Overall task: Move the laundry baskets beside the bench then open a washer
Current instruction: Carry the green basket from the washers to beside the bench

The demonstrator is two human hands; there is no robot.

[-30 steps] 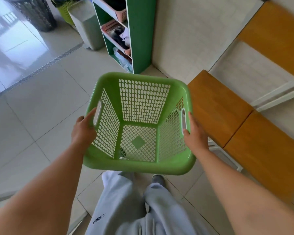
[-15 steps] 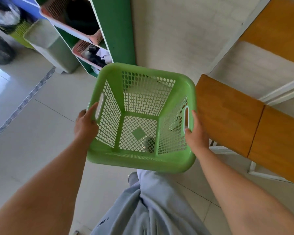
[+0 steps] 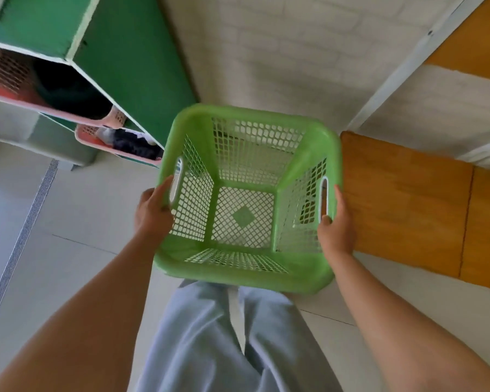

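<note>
Pale tiled floor (image 3: 77, 222), white brick wall, green shelf (image 3: 130, 58) left, wooden bench (image 3: 402, 205) right. Left hand (image 3: 153, 213) and right hand (image 3: 335, 230) each curl closed around a handle of the green basket (image 3: 246, 267).

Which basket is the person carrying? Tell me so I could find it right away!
Find the orange wooden bench against the white wall. Just left of it, held by the left hand and right hand, is the green laundry basket. It is empty, unlike the pink baskets on the green shelf.
</note>
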